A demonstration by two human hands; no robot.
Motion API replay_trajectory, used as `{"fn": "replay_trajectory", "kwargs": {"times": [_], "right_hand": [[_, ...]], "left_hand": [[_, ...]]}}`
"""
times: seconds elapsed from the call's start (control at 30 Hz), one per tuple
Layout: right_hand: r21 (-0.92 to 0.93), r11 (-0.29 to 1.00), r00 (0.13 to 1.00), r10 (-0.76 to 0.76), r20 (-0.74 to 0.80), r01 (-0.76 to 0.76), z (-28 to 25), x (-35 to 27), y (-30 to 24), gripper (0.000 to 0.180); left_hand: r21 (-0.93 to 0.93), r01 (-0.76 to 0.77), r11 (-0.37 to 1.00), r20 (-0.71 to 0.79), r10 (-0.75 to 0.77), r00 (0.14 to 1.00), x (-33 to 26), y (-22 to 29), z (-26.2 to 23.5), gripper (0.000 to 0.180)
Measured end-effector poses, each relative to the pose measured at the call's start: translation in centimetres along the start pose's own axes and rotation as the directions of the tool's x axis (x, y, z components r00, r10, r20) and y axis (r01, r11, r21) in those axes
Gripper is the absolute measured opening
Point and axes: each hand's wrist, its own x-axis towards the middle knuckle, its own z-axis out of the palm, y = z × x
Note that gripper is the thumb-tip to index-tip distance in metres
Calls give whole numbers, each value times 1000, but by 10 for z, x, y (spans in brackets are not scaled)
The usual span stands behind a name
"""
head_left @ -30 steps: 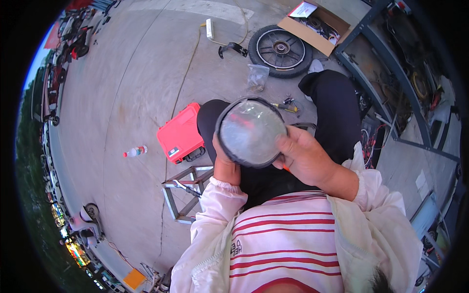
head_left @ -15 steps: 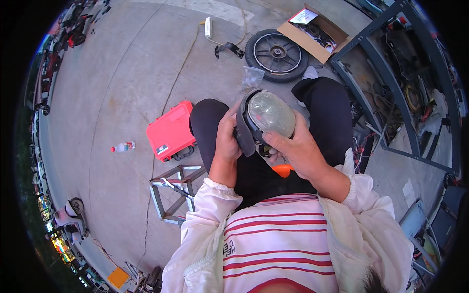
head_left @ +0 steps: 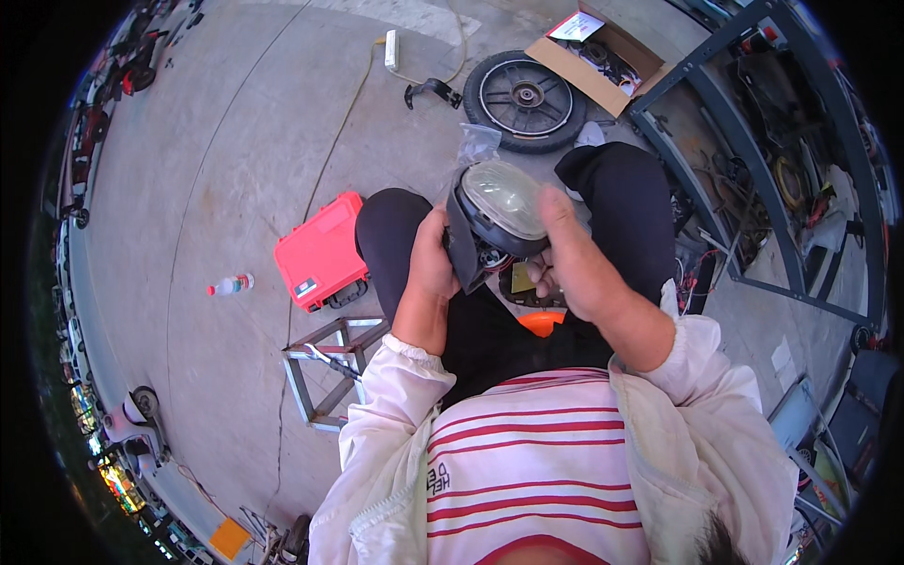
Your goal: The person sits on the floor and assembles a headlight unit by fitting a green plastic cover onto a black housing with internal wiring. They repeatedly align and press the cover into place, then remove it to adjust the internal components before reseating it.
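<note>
Over my lap is a vehicle headlight with a clear domed lens and a black housing, its lens tilted upward. My left hand is closed on the dark curved shroud at its left side. My right hand is against the right edge, its thumb by the lens rim and its fingers curled below. Wires show under the housing. Behind it, lower down between my legs, I see a dark part with a yellowish patch and an orange piece, both partly hidden.
A red hard case and a metal frame stand to my left, with a bottle beyond. Ahead lie a black wheel, a curved black bracket and an open cardboard box. A dark metal rack stands at right.
The headlight has tilted, showing more of its underside and wires. My right thumb has moved up from the lower lens to its right rim. My left hand keeps its hold.
</note>
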Motion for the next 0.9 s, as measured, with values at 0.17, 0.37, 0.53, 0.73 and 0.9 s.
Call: {"fn": "replay_trajectory", "kwargs": {"times": [0.17, 0.37, 0.53, 0.73, 0.9], "right_hand": [[-206, 978, 990, -6, 138, 35, -10, -14, -36, 105], [-227, 972, 973, -9, 231, 63, -20, -19, -43, 109], [-68, 996, 973, -45, 228, 62, -19, -23, -35, 98], [306, 946, 964, -175, 200, 108, -5, -31, -17, 71], [122, 964, 947, -257, 191, 237, -1, -29, -9, 81]], "left_hand": [[-268, 109, 957, 82, -90, 993, 3, 5, -1, 52], [-340, 68, 938, 161, -13, 987, 3, 4, 0, 52], [-298, -34, 954, 52, 52, 997, 5, -5, -14, 51], [-244, -93, 965, 51, 109, 993, 3, -6, -16, 50], [-318, -51, 947, 248, 135, 959, 2, -7, -21, 49]]}}
